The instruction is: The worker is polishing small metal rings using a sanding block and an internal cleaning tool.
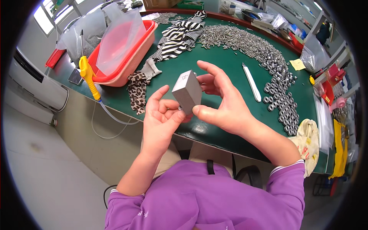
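Above the near edge of the green table, I hold up a grey rectangular block [188, 94] with a paler top face that bears handwritten marks. My left hand [161, 115] grips its lower end, fingers curled and thumb pressed near the bottom corner. A tiny shiny spot shows by those fingertips, too small to make out. From the other side, my right hand [224, 103] holds the block, with the thumb at its lower right edge. The right index finger is raised, while other fingertips reach behind the block and are partly hidden.
Right of my hands lies a white-handled knife [251, 82]. Metal pins [237, 38] and ring-shaped parts [283, 105] spread along the green tabletop [222, 61]. Left are a red basket [126, 63], a yellow air gun [88, 74], leopard cloth [137, 92] and striped cloth [178, 38]. A pale glove [308, 140] lies right.
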Demonstrator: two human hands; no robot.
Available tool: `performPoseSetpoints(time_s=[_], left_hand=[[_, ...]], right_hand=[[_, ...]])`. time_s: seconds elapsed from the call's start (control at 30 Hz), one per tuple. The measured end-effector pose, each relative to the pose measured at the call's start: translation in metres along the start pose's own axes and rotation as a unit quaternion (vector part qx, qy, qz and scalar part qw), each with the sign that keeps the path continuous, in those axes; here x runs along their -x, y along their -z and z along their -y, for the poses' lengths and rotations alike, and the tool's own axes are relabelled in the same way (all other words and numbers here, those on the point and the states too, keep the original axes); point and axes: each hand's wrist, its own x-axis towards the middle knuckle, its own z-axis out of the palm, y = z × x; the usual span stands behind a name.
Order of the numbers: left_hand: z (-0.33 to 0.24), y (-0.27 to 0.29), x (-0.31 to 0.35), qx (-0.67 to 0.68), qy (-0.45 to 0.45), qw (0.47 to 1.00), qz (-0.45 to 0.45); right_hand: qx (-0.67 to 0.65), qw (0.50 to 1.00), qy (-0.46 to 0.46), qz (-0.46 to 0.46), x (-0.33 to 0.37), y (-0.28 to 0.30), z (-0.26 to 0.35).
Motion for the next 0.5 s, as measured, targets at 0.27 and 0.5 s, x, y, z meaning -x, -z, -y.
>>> performPoseSetpoints(time_s=[0.27, 0.5], left_hand=[[0.001, -0.004, 0.003, -0.055, -0.026, 0.998, 0.007], [0.000, 0.005, 0.002, -0.009, 0.002, 1.000, 0.021]], right_hand=[[0.052, 0.998, 0.030, -0.015, -0.003, 0.001, -0.003], [0.031, 0.997, 0.052, -0.043, -0.004, -0.001, 0.000]])
